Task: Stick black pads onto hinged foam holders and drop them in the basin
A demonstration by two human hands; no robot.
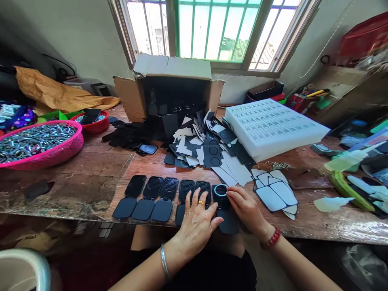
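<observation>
At a worn wooden table [100, 190] below a barred window [218, 30], a thin ring [216, 191] is held or steadied on the upper half of the rightmost black case [228, 222], its edge touched by a right hand [242, 205]. The fingertips there are bunched together; whether the ring is pinched cannot be told. A left hand [198, 212] is laid, fingers spread, across the neighbouring cases. Six hinged cases are lined up open, their upper halves ridged, the lower halves visible at left smooth and matte.

A pink plastic basket [68, 151] is heaped with shiny metal parts [39, 139]. Small silvery pieces [79, 118] are held in a red basket [97, 127], with black pieces [91, 114] laid on top. A cardboard box [172, 66] is left with flaps open, its dark contents hard to make out. Black and white cards [212, 155], some marked with circles, are piled before it, beside a white foam block [291, 143] patterned in rows. Rounded white sheets [274, 195] are fanned near the right hand.
</observation>
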